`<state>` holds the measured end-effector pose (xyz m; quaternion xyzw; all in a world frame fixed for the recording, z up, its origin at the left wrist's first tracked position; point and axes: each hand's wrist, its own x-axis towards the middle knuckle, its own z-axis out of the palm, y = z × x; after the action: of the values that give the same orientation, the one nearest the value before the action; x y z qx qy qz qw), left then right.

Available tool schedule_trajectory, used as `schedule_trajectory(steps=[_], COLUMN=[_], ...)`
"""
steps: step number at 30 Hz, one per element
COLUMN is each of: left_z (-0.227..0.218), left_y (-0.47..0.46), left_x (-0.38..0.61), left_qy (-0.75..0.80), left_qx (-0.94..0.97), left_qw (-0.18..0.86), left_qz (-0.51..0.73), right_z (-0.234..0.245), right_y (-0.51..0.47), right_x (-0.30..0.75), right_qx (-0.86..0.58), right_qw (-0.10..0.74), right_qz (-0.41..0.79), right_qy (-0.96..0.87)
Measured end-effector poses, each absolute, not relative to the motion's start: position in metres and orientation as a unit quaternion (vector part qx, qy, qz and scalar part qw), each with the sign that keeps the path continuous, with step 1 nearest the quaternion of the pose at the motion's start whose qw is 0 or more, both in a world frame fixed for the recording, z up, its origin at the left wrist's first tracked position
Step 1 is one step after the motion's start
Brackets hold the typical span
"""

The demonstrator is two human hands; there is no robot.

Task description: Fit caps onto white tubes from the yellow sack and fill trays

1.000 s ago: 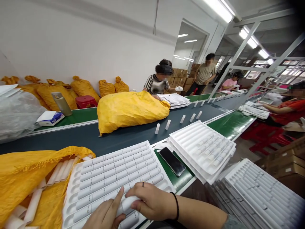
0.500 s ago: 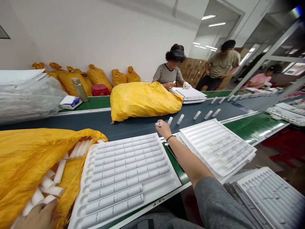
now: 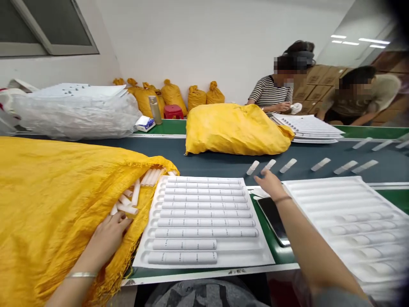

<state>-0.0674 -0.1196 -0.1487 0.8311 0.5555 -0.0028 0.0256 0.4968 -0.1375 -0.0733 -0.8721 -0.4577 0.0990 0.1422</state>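
our left hand (image 3: 110, 230) at white tubes (image 3: 128, 208), bag (image 3: 54, 192) left of tray (image 3: 243, 244) — can't tell if we're gripping | right hand (image 3: 270, 184) by short tube (image 3: 269, 164), off tray's far-right corner — can't tell either

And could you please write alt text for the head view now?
A person's left hand is at the mouth of a yellow sack of white tubes; the right hand is close to small tubes on a dark belt. Between them lies a white tray of marked tubes, its two nearest rows partly filled.
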Motion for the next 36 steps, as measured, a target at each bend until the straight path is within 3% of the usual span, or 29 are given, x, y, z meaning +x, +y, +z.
schedule_trajectory(steps=[5, 10, 14, 18, 22, 26, 30, 36], left_z=[-0.117, -0.081, -0.071, -0.062, -0.055, -0.056, -0.052, -0.039], left_y=[-0.113, -0.125, -0.144, -0.165, -0.179, -0.18, -0.174, -0.174], left_x=[-0.052, 0.009, 0.059, 0.101, 0.133, 0.139, 0.125, 0.111], left_qy=[0.586, 0.498, 0.432, 0.354, 0.312, 0.343, 0.422, 0.334], left_qx=[0.765, 0.709, 0.624, 0.396, 0.296, 0.379, 0.615, 0.822], left_qw=[0.079, 0.228, 0.4, 0.642, 0.744, 0.708, 0.524, 0.363], left_qz=[0.253, 0.444, 0.514, 0.552, 0.512, 0.488, 0.411, 0.286], right_z=[-0.112, -0.155, -0.131, -0.084, -0.06, -0.049, -0.039, -0.037], right_y=[-0.25, -0.285, -0.274, -0.268, -0.255, -0.238, -0.231, -0.228], right_x=[0.461, 0.45, 0.449, 0.425, 0.375, 0.346, 0.349, 0.353], right_qx=[-0.689, -0.688, -0.672, -0.668, -0.568, -0.481, -0.448, -0.455], right_qw=[0.068, 0.059, 0.089, 0.217, 0.426, 0.52, 0.455, 0.394], right_qz=[0.225, 0.146, 0.113, 0.143, 0.259, 0.279, 0.184, 0.166], right_qy=[-0.686, -0.709, -0.727, -0.697, -0.655, -0.648, -0.747, -0.782])
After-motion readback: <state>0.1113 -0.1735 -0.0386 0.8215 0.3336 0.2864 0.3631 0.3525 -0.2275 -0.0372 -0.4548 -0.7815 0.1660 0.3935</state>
